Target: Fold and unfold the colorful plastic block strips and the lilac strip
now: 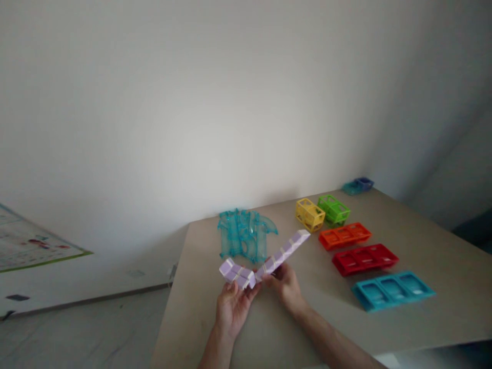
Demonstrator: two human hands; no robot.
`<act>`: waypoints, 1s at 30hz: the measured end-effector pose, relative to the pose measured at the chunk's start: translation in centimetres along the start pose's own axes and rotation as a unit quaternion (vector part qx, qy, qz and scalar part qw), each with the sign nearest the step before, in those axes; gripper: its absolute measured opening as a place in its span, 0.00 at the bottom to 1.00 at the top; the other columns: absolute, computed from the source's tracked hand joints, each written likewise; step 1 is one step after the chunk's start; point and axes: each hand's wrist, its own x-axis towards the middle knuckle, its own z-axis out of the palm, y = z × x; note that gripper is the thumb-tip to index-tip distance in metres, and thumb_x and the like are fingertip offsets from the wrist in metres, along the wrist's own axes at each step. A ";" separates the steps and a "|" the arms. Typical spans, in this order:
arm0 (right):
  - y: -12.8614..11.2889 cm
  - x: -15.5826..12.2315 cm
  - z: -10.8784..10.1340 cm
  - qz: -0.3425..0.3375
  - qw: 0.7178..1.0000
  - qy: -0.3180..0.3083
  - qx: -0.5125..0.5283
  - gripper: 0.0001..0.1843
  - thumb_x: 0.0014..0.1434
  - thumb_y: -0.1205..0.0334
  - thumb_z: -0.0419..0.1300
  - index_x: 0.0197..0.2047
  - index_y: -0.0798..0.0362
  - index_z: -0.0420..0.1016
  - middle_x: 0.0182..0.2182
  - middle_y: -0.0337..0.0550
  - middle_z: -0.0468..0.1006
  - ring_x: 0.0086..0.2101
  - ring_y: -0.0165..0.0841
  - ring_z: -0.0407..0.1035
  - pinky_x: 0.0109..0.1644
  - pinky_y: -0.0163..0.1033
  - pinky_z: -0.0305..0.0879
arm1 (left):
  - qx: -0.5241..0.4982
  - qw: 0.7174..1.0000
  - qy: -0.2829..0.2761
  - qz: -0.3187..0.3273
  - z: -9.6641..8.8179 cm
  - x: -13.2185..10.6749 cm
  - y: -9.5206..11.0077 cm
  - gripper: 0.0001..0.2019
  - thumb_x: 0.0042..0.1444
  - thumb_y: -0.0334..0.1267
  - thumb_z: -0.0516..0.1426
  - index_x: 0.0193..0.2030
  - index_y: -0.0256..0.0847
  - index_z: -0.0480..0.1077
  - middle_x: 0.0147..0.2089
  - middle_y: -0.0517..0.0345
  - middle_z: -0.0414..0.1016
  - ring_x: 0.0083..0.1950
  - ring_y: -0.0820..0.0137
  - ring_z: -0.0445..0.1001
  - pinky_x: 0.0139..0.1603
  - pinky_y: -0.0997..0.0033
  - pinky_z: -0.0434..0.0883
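While both hands pinch it, the lilac snake-cube chain (265, 259) is mid-fold: left hand (232, 305) grips the bent end, right hand (286, 284) the middle. Straight tail angles up beyond the right hand; likely twisted next.

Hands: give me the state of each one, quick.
Left hand: closed on the near end of the purple folding toy.
Right hand: closed on the toy's middle, its far end sticking up free.

Just two bare forearms coming in from the bottom edge; left hand (232, 307) and right hand (286, 287) both uncovered; no sleeves, rings or watch showing.
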 end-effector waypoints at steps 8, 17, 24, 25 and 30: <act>0.1 -1.1 0.2 -0.096 0.991 0.060 -0.075 0.12 0.53 0.55 0.67 0.35 0.49 0.68 0.32 0.44 0.77 0.33 0.40 0.73 0.39 0.44 0.71 | 0.051 0.997 0.060 0.015 0.6 -0.2 -0.3 0.21 0.43 0.17 0.62 0.44 0.38 0.78 0.50 0.50 0.81 0.52 0.63 0.77 0.53 0.71 0.73; -0.4 -1.1 0.2 -0.116 0.988 -0.009 -0.104 0.07 0.57 0.57 0.64 0.39 0.50 0.76 0.37 0.47 0.79 0.41 0.43 0.74 0.47 0.47 0.70 | 0.047 0.984 0.172 0.010 0.6 0.0 0.0 0.06 0.51 0.23 0.63 0.36 0.33 0.78 0.38 0.49 0.83 0.39 0.68 0.81 0.42 0.75 0.77; -0.5 -1.6 0.2 -0.068 0.997 0.019 -0.023 0.13 0.58 0.52 0.65 0.40 0.52 0.74 0.31 0.45 0.79 0.30 0.38 0.74 0.37 0.42 0.73 | 0.060 0.990 0.126 0.003 0.9 -0.8 -0.4 0.11 0.42 0.25 0.69 0.34 0.35 0.78 0.40 0.49 0.83 0.47 0.62 0.80 0.49 0.70 0.75; -0.4 -1.4 0.3 -0.057 0.998 0.029 -0.003 0.14 0.58 0.51 0.64 0.40 0.52 0.72 0.29 0.43 0.78 0.27 0.36 0.73 0.33 0.41 0.72 | 0.065 0.992 0.108 0.006 1.0 -0.8 -0.5 0.12 0.41 0.27 0.70 0.35 0.35 0.78 0.40 0.49 0.82 0.50 0.60 0.78 0.51 0.69 0.74; 0.7 -0.2 0.1 -0.012 0.997 0.025 0.069 0.18 0.58 0.46 0.62 0.38 0.52 0.66 0.24 0.40 0.77 0.21 0.34 0.71 0.24 0.38 0.69 | 0.093 0.993 0.059 0.044 1.0 -0.8 -0.8 0.14 0.42 0.33 0.70 0.38 0.39 0.78 0.48 0.51 0.81 0.54 0.58 0.76 0.53 0.63 0.73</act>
